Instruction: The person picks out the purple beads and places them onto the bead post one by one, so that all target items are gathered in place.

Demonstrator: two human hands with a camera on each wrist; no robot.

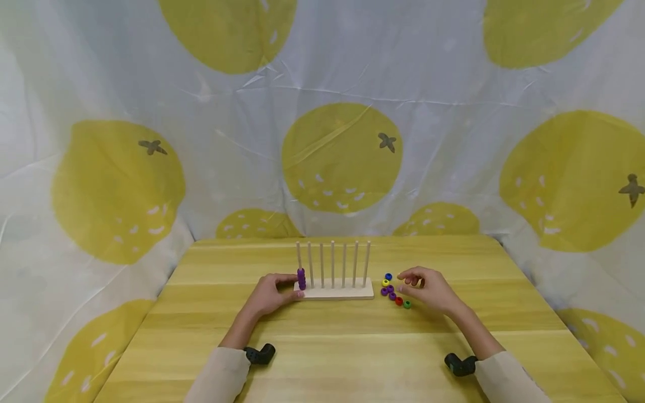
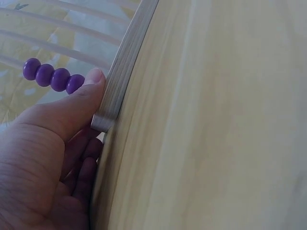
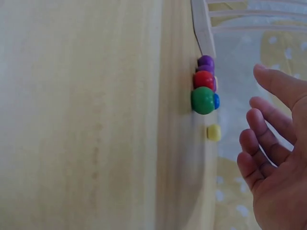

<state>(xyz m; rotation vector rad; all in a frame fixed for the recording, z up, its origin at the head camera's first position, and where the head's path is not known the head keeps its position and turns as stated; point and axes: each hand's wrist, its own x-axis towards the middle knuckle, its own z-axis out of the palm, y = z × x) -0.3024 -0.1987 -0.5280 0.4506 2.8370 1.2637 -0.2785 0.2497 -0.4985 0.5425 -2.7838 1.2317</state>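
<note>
A wooden peg stand (image 1: 335, 291) with a row of several upright rods stands on the table, purple beads (image 1: 301, 279) stacked on its leftmost rod. My left hand (image 1: 270, 294) grips the stand's left end; in the left wrist view its thumb (image 2: 88, 91) lies on the base beside the purple beads. Right of the stand lie several loose beads, among them a blue bead (image 1: 388, 276), a red bead (image 1: 399, 301) and a green bead (image 3: 203, 100). Just beside them hovers my right hand (image 1: 427, 288), fingers loosely bent and holding nothing. A yellow bead (image 3: 214, 132) sits apart from the cluster in the right wrist view.
The wood-grain table (image 1: 332, 358) reaches back to a hanging cloth (image 1: 438, 162) printed with lemons. Dark devices are strapped at both wrists, one on the left (image 1: 260, 354) and one on the right (image 1: 461, 365).
</note>
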